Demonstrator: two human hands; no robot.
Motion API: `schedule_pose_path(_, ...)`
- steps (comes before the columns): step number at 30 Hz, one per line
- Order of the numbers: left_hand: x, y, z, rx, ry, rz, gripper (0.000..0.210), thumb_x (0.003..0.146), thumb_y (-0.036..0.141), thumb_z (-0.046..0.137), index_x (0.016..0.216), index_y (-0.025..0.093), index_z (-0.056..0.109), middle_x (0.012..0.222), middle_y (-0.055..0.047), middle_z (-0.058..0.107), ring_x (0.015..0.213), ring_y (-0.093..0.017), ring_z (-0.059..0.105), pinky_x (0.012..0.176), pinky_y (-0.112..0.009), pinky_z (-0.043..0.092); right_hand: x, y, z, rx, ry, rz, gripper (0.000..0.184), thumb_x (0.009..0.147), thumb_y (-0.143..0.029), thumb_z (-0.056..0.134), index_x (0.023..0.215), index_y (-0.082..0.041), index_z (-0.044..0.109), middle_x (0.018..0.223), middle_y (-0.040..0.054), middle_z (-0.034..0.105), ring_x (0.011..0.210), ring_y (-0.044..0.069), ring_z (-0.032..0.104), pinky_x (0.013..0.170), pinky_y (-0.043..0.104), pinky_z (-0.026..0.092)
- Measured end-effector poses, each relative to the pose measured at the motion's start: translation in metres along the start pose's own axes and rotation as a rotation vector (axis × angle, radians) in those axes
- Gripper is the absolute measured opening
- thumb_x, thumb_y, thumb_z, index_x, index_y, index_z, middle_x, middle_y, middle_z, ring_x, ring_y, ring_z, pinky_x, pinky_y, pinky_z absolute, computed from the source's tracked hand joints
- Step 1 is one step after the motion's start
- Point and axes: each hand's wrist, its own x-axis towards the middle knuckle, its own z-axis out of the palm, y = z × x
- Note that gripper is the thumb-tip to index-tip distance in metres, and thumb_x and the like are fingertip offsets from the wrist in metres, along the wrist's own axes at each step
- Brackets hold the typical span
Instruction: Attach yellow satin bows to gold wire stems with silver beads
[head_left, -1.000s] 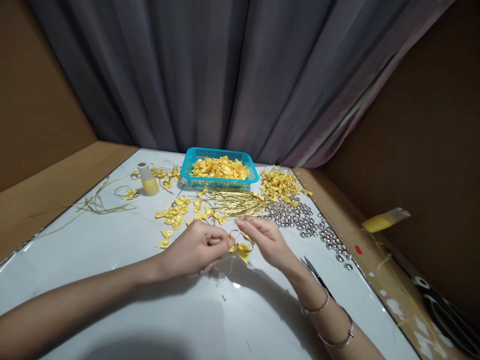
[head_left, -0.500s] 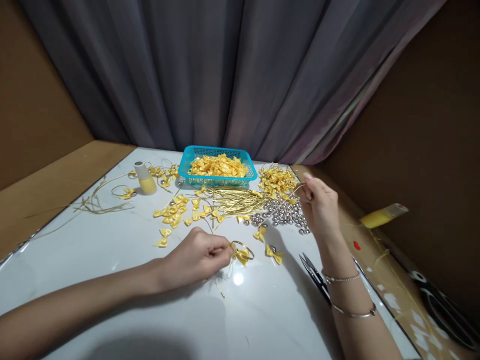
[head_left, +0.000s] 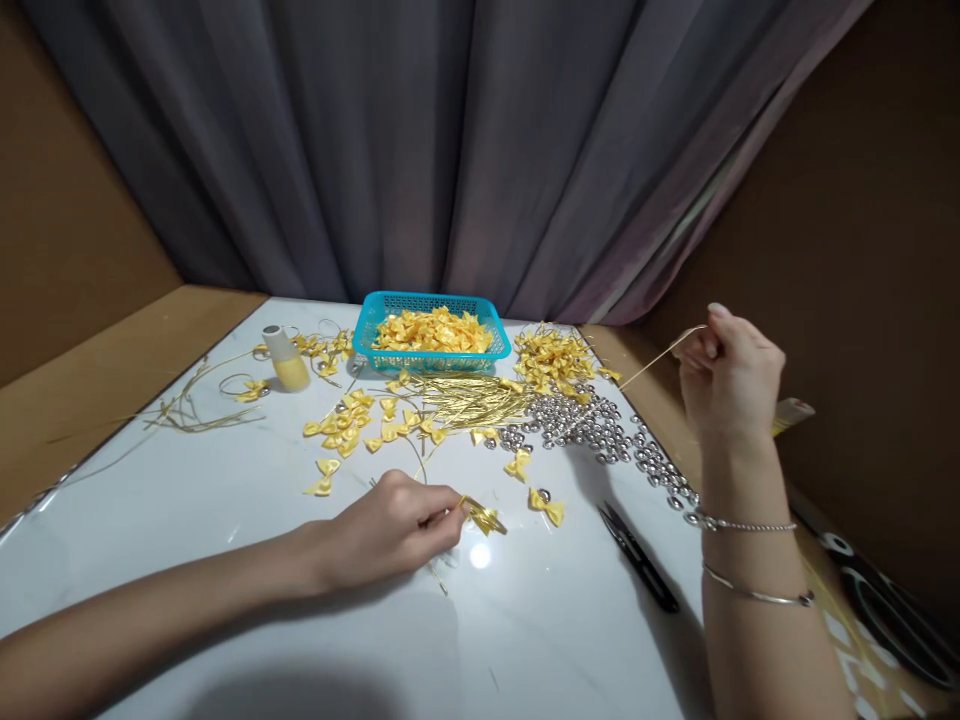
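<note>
My left hand (head_left: 409, 520) is closed in a pinch, low over the middle of the white table. Between its fingertips are looped gold cord and a yellow ribbon bow (head_left: 484, 517). Raised at the right, my right hand (head_left: 731, 375) pinches a thin gold cord (head_left: 652, 362), which slants down and left from its fingers. The cord grows too thin to follow near the middle. Several loose yellow bows (head_left: 546, 506) lie just beyond my left hand. Black thread snips (head_left: 637, 560) rest on the table, left of my right forearm.
A blue basket (head_left: 431, 362) of yellow bows stands at the back. Gold cord lengths (head_left: 472, 400), silver bells or beads (head_left: 585, 420) and a bow pile (head_left: 553, 358) lie before and beside it. A small yellow bottle (head_left: 286, 358) stands left; large scissors (head_left: 892, 610) lie far right.
My right hand has moved right and up, drawing the cord out with it. The snips and more silver pieces have come into view. My left hand has stayed nearly in place; its loop looks narrower.
</note>
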Motion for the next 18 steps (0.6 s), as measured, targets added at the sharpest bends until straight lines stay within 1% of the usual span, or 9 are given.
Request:
schedule_pose_path(7, 0.001, 0.002, -0.001, 0.016, -0.006, 0.068, 0.029, 0.083, 0.007, 0.041, 0.058, 0.018, 0.031, 0.054, 0.007, 0.016, 0.045, -0.006, 0.017, 0.041, -0.021, 0.02, 0.004, 0.008, -0.009, -0.189, 0.068, -0.11, 0.044, 0.081, -0.039, 0.06, 0.046, -0.026, 0.035, 0.046, -0.0073, 0.025, 0.042, 0.01, 0.023, 0.046, 0.029, 0.022)
schedule_pose_path(9, 0.001, 0.002, -0.001, 0.011, -0.006, 0.054, 0.029, 0.083, 0.007, 0.041, 0.058, 0.018, 0.031, 0.054, 0.008, 0.016, 0.045, -0.006, 0.017, 0.041, -0.021, 0.02, -0.004, 0.006, -0.008, -0.327, 0.05, -0.125, 0.043, 0.082, -0.038, 0.058, 0.047, -0.025, 0.038, 0.045, -0.0062, 0.029, 0.043, 0.01, 0.026, 0.048, 0.03, 0.024)
schedule_pose_path(11, 0.0, 0.002, -0.001, -0.006, -0.011, 0.007, 0.029, 0.083, 0.008, 0.041, 0.057, 0.018, 0.031, 0.053, 0.008, 0.017, 0.045, -0.006, 0.018, 0.041, -0.02, 0.02, -0.016, 0.001, -0.004, -0.499, -0.024, -0.133, 0.038, 0.083, -0.037, 0.058, 0.05, -0.022, 0.048, 0.049, -0.0029, 0.041, 0.048, 0.012, 0.037, 0.053, 0.031, 0.03)
schedule_pose_path(12, 0.0, 0.002, -0.001, -0.016, -0.011, -0.023, 0.029, 0.083, 0.009, 0.042, 0.057, 0.018, 0.032, 0.052, 0.008, 0.019, 0.045, -0.005, 0.018, 0.042, -0.019, 0.021, -0.024, -0.003, -0.001, -0.588, -0.072, -0.148, 0.034, 0.084, -0.037, 0.056, 0.054, -0.02, 0.054, 0.056, -0.0002, 0.05, 0.054, 0.014, 0.045, 0.059, 0.032, 0.034)
schedule_pose_path(13, 0.0, 0.002, -0.001, -0.026, -0.008, -0.054, 0.03, 0.083, 0.01, 0.042, 0.056, 0.017, 0.032, 0.052, 0.008, 0.019, 0.045, -0.005, 0.019, 0.042, -0.019, 0.021, -0.032, -0.007, 0.003, -0.633, -0.113, -0.167, 0.028, 0.084, -0.036, 0.056, 0.062, -0.019, 0.061, 0.069, 0.0033, 0.059, 0.066, 0.017, 0.053, 0.067, 0.034, 0.037)
schedule_pose_path(14, 0.0, 0.002, -0.001, -0.033, -0.006, -0.086, 0.03, 0.083, 0.01, 0.042, 0.055, 0.017, 0.032, 0.051, 0.008, 0.02, 0.045, -0.005, 0.019, 0.042, -0.019, 0.021, -0.042, -0.012, 0.007, -0.654, -0.146, -0.184, 0.025, 0.086, -0.036, 0.053, 0.073, -0.019, 0.065, 0.085, 0.0061, 0.063, 0.081, 0.02, 0.056, 0.076, 0.035, 0.038)
schedule_pose_path(16, 0.001, 0.003, -0.001, -0.046, -0.004, -0.143, 0.03, 0.081, 0.011, 0.043, 0.054, 0.017, 0.032, 0.05, 0.008, 0.02, 0.045, -0.005, 0.019, 0.041, -0.019, 0.02, -0.063, -0.021, 0.016, -0.665, -0.205, -0.226, 0.026, 0.092, -0.034, 0.044, 0.094, -0.019, 0.064, 0.107, 0.0088, 0.061, 0.1, 0.022, 0.055, 0.087, 0.036, 0.038)
schedule_pose_path(17, 0.001, 0.004, -0.002, -0.056, -0.006, -0.168, 0.031, 0.081, 0.011, 0.043, 0.053, 0.017, 0.031, 0.049, 0.008, 0.02, 0.044, -0.005, 0.019, 0.041, -0.019, 0.02, -0.074, -0.026, 0.019, -0.618, -0.252, -0.196, 0.026, 0.094, -0.034, 0.041, 0.101, -0.019, 0.062, 0.108, 0.0087, 0.061, 0.1, 0.02, 0.056, 0.086, 0.035, 0.04)
schedule_pose_path(18, 0.001, 0.005, -0.002, -0.07, -0.012, -0.189, 0.031, 0.081, 0.011, 0.043, 0.053, 0.017, 0.031, 0.048, 0.008, 0.021, 0.044, -0.005, 0.02, 0.041, -0.019, 0.02, -0.086, -0.029, 0.022, -0.543, -0.287, -0.113, 0.027, 0.095, -0.033, 0.039, 0.103, -0.02, 0.061, 0.102, 0.0074, 0.062, 0.095, 0.019, 0.057, 0.084, 0.034, 0.042)
